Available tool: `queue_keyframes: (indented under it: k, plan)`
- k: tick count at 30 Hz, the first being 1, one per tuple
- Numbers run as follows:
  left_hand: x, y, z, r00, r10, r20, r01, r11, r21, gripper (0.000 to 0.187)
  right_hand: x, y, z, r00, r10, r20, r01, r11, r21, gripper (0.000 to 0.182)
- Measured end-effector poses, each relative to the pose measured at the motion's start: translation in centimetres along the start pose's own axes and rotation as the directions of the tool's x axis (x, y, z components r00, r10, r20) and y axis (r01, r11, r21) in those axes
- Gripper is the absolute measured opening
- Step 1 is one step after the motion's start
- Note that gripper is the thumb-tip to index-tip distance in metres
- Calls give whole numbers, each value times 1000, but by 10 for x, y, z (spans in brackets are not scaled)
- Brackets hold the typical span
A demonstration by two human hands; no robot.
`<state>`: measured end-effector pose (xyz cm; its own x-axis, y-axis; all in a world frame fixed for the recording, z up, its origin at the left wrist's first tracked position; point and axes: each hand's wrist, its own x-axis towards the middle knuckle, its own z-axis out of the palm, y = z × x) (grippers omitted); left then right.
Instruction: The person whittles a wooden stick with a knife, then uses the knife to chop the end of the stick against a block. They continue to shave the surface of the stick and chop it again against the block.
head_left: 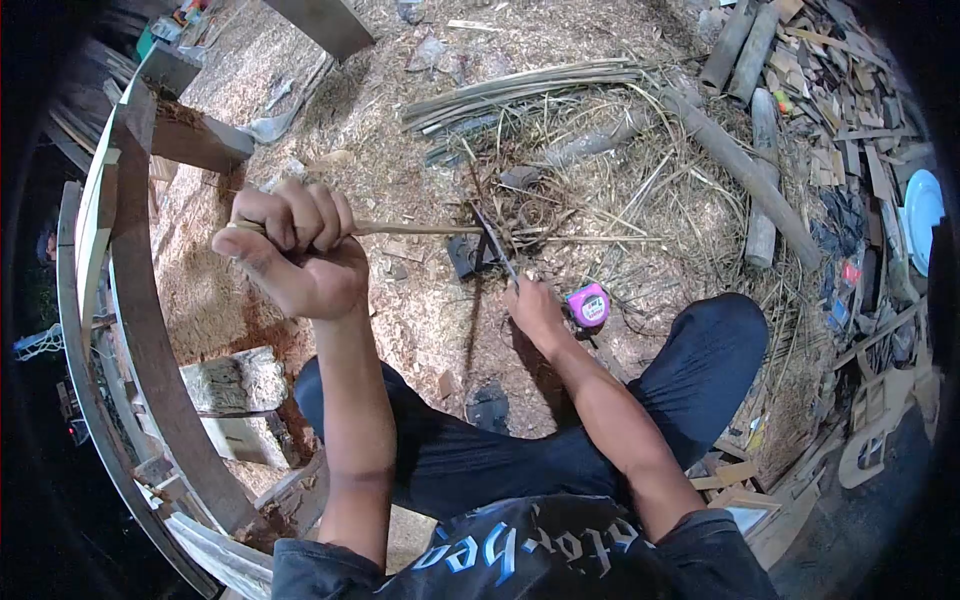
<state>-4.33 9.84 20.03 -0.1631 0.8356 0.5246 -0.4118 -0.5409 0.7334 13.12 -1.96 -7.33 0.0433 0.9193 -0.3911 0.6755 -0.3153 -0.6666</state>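
My left hand [300, 245] is closed in a fist around one end of a thin bamboo strip [420, 229]. From the fist the strip runs level to the right, across the middle of the view. My right hand [535, 303] grips a knife [494, 238], whose narrow blade points up and away from me and crosses the strip. The handle is mostly hidden in my fingers. Beside my right wrist lies a pink tape measure [588, 304]. Under the blade are a dark block [462, 257] and a tangle of thin shavings [535, 210].
A bundle of long split strips [520, 92] lies farther out on the shaving-covered ground. Wooden poles [745, 175] rest to the right, near a heap of scrap wood [850, 110] and a blue basin [922, 220]. A curved wooden frame [150, 300] stands at my left.
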Motion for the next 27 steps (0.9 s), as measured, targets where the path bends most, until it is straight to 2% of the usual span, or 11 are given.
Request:
queue_keyframes:
  k: [3,7,8,12,14,17,18,22,24,25,27]
  plan:
    - [1,-4,6,999,-20,-31,21,999,40,53,-12,-34,-15,999,-34,-2,34,988,149,33]
    - [6,-6,6,1000,18,-2,-18,1000,18,51,-12,-11,-9,995,45,86,-50,997,57,30]
    - [4,-4,10,1000,3,-1,-3,994,105,50,-9,-9,2,999,24,43,-27,998,64,28]
    - [3,-2,13,1000,-23,-7,24,985,170,50,-29,-99,-55,994,4,111,-33,963,266,31]
    - [0,0,6,999,-43,-3,43,988,147,50,-42,-129,-77,913,-379,-149,407,849,336,29]
    - [-2,2,-2,998,-66,-10,66,997,42,49,-40,-112,-61,911,-382,-154,412,864,291,26]
    - [-3,2,-8,997,-72,35,72,997,-4,49,-26,-99,-55,968,8,252,-85,951,296,22]
    - [2,-1,-15,992,-70,108,81,992,-98,50,-17,-78,-50,991,-37,126,12,981,192,27]
    - [2,-1,-12,995,-70,64,72,997,-27,52,-24,-77,-48,953,-289,-86,301,933,196,27]
    - [2,-3,-12,996,-69,62,71,997,-24,52,-21,-72,-44,953,-291,-83,302,933,196,27]
    - [4,-5,-13,988,-88,123,99,991,-92,52,-9,-43,-24,991,-11,130,-10,987,162,25]
